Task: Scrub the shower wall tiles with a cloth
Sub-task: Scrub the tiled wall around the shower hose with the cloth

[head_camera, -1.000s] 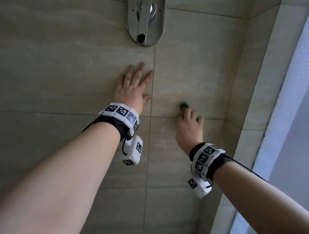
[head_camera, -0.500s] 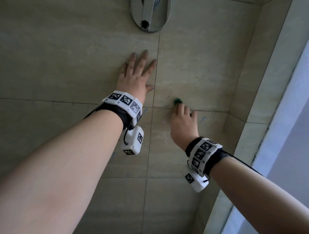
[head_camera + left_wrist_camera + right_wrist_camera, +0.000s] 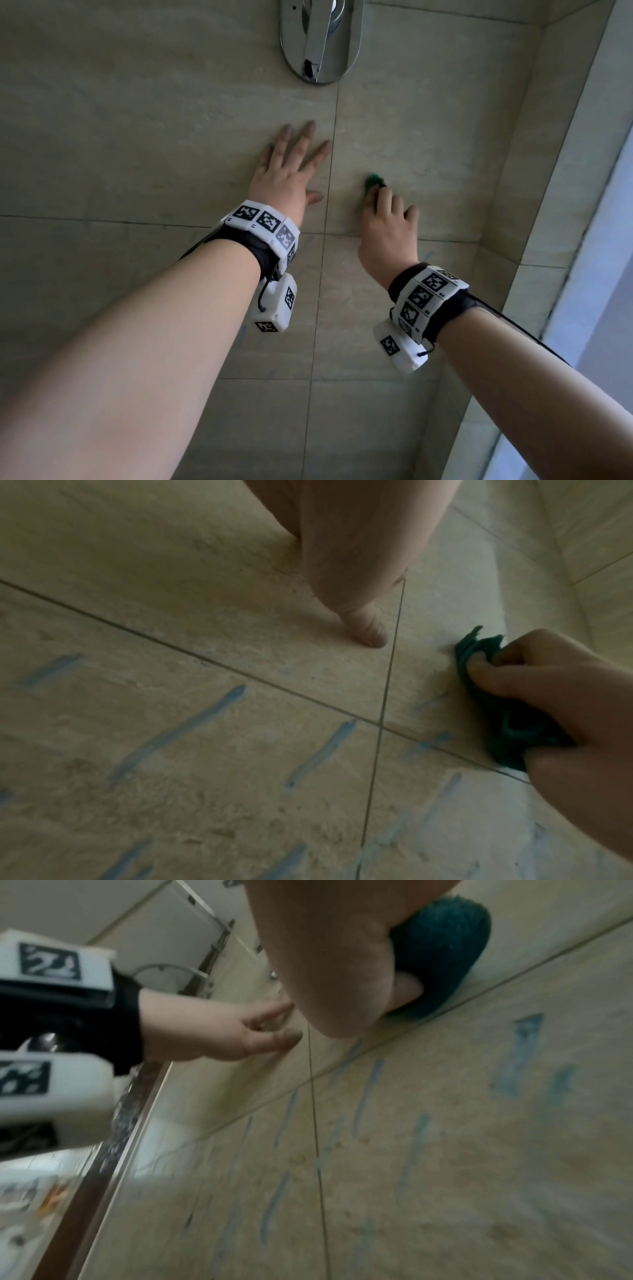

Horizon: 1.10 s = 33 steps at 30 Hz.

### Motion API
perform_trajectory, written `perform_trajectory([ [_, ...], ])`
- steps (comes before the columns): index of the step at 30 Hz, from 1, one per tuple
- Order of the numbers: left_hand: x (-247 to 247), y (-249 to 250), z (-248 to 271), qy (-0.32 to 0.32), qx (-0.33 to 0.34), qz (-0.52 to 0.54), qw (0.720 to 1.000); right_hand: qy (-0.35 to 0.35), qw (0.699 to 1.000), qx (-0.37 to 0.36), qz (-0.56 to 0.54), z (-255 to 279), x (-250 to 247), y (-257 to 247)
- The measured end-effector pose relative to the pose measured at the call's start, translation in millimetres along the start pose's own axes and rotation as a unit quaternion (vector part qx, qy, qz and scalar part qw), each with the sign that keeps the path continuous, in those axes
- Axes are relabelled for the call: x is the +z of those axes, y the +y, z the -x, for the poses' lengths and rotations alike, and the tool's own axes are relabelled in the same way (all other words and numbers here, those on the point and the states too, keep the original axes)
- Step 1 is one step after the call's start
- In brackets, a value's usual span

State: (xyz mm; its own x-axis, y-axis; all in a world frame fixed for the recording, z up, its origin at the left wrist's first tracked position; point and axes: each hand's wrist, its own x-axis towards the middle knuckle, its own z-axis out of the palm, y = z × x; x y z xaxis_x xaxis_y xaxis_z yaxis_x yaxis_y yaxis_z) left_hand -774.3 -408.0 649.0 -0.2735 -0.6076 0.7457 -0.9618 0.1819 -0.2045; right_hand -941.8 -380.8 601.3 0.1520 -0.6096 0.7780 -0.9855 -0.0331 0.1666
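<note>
Beige wall tiles (image 3: 137,120) fill the head view, with dark grout lines crossing between my hands. My right hand (image 3: 387,222) grips a bunched dark green cloth (image 3: 371,181) and presses it on the tile just right of the vertical grout line. The cloth (image 3: 493,696) shows under curled fingers in the left wrist view and as a fuzzy wad (image 3: 441,953) in the right wrist view. My left hand (image 3: 291,171) lies flat on the tile with its fingers spread, left of the grout line. Blue streaks (image 3: 181,731) mark the tiles below both hands.
A chrome tap plate with its lever (image 3: 320,37) is fixed to the wall above my hands. The side wall (image 3: 513,171) meets the tiled wall at a corner on the right, with a pale frame (image 3: 582,240) beyond it.
My right hand with the cloth has shifted a little up and left along the tile. The left hand has stayed flat on the wall. The head view has wandered slightly.
</note>
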Motion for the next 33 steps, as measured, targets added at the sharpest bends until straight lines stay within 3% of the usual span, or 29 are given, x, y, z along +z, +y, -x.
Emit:
perform_trajectory([
  [3,0,1,0,0.003,-0.004,-0.003,1.0,-0.01,0.999,-0.033,0.006,2,3,-7],
  [7,-2,1,0,0.003,-0.005,0.004,1.0,-0.057,0.969,-0.221,0.092,35,20,-11],
  [9,-3,2,0,-0.004,-0.006,-0.002,1.0,-0.043,0.96,-0.251,0.114,32,17,-3],
  [14,-5,2,1,-0.01,-0.006,-0.006,1.0,-0.042,0.995,-0.044,0.076,2,-3,3],
  [16,-5,2,2,-0.012,-0.008,-0.01,1.0,-0.044,0.994,-0.064,0.074,8,2,-5],
  [20,-7,3,2,-0.015,-0.011,-0.013,1.0,-0.029,0.977,-0.194,0.087,24,11,-5],
  [21,-7,3,3,-0.014,-0.011,-0.014,1.0,-0.015,0.98,-0.177,0.085,21,9,-1],
  [25,-6,2,3,-0.02,-0.011,-0.016,1.0,-0.028,0.998,0.01,0.059,-10,-17,12],
  [27,-5,2,2,-0.023,-0.01,-0.017,1.0,-0.033,0.998,0.039,0.036,-26,-22,12],
  [29,-6,2,2,-0.02,-0.011,-0.015,1.0,-0.02,0.999,-0.013,0.04,-28,-21,7],
  [33,-6,3,3,-0.013,-0.015,-0.018,1.0,-0.004,0.965,-0.228,0.127,12,8,-3],
])
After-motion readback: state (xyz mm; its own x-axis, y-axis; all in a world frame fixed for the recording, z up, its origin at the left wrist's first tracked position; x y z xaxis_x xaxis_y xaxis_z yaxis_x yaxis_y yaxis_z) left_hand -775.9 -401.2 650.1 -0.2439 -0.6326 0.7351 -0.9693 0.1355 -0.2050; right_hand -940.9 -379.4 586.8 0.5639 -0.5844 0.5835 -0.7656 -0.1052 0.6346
